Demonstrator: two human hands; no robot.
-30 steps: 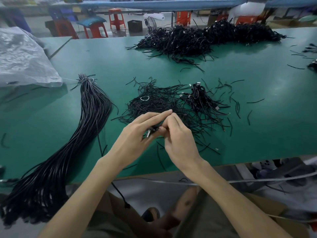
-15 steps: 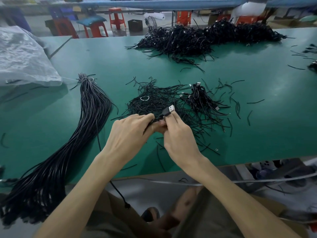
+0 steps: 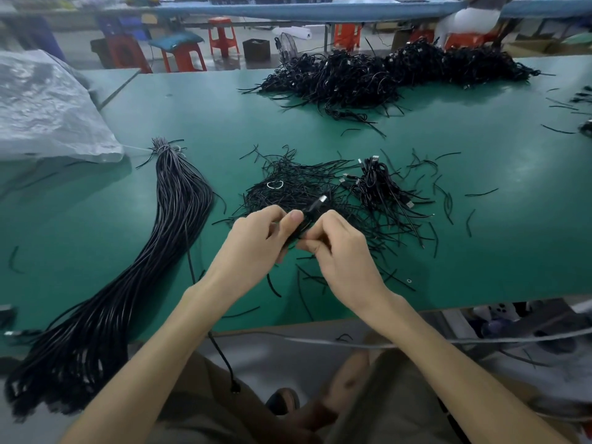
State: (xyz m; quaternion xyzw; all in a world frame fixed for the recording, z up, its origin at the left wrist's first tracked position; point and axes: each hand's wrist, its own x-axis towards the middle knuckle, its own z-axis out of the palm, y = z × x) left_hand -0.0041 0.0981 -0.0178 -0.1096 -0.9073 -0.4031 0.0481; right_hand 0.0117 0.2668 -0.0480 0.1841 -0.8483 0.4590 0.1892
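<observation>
– Where's the cable?
– Held just above the counter, over the tie pile, plug poking up. The fingers of the left hand are curled round its coil, and those of the right hand pinch it from the other side.
– How to do it well?
– Probably: hold the coil tight so it can't spring, then wrap the tie snugly round the middle.

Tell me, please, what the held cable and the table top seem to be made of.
Cable: black, matte jacket, likely rubber or soft plastic, since it bends; its plug tip glints like bare metal. Table top: smooth green, dull sheen, probably rubber or vinyl mat.
</observation>
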